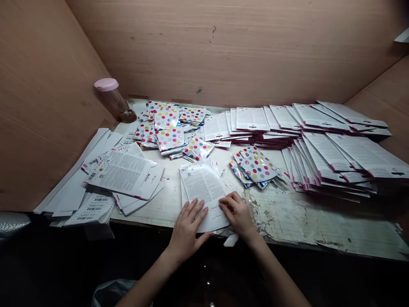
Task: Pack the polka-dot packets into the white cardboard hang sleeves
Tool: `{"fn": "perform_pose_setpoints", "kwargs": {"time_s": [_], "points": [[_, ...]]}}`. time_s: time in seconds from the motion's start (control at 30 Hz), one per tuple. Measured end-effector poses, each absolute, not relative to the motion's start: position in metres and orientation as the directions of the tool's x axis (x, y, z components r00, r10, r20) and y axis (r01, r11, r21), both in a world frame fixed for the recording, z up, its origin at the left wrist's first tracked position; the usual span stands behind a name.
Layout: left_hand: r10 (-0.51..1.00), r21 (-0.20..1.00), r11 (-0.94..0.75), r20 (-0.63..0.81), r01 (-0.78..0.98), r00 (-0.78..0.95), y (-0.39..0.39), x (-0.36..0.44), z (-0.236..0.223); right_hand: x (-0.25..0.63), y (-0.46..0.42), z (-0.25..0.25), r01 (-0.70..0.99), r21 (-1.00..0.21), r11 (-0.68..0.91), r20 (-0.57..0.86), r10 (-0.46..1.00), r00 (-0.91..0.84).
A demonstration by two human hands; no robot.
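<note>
Head-worn view faces forward and down, seemingly close above the left hand (186, 232) and right hand (238, 215)

The polka-dot packets (170, 138) are white with round dots of pink, yellow, blue and red; the front sheet (201, 185) is white with small black print; the stacked cards (332, 157) are white with a dark red edge; the jar lid (106, 84) is a soft pink; the barcode labels (96, 209) have black stripes on white; the wooden walls (223, 51) are a pale pinkish brown.
</note>
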State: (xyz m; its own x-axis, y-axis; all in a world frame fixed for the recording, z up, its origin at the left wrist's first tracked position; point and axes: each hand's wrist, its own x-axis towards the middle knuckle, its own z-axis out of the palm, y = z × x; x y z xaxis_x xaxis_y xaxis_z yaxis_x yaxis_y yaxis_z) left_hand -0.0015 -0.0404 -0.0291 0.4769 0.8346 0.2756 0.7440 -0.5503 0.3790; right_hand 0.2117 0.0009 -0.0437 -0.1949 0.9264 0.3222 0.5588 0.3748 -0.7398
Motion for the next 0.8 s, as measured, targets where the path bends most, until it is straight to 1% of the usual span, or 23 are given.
{"fn": "perform_pose_setpoints", "kwargs": {"time_s": [0.1, 0.23, 0.37, 0.53, 0.67, 0.8], "points": [[0.825, 0.323, -0.564, 0.261, 0.76, 0.501, -0.042, -0.006, -0.037, 0.212, 0.005, -0.042, 0.569, -0.728, 0.383, 0.316, 0.923, -0.219], [0.819, 0.315, -0.57, 0.294, 0.759, 0.493, -0.04, -0.006, -0.042, 0.212, 0.008, -0.043, 0.598, -0.686, 0.414, 0.323, 0.91, -0.26], [0.821, 0.324, -0.565, 0.314, 0.759, 0.477, -0.04, -0.004, -0.042, 0.209, 0.009, -0.047, 0.641, -0.621, 0.451, 0.322, 0.893, -0.315], [0.831, 0.348, -0.552, 0.303, 0.758, 0.467, -0.04, -0.004, -0.042, 0.205, 0.006, -0.054, 0.693, -0.549, 0.468, 0.334, 0.882, -0.332], [0.84, 0.386, -0.541, 0.292, 0.747, 0.458, -0.04, -0.005, -0.044, 0.209, 0.005, -0.054, 0.693, -0.549, 0.468, 0.361, 0.88, -0.309], [0.846, 0.407, -0.532, 0.291, 0.742, 0.447, -0.041, -0.005, -0.046, 0.213, 0.006, -0.05, 0.679, -0.545, 0.491, 0.375, 0.868, -0.327]]}}
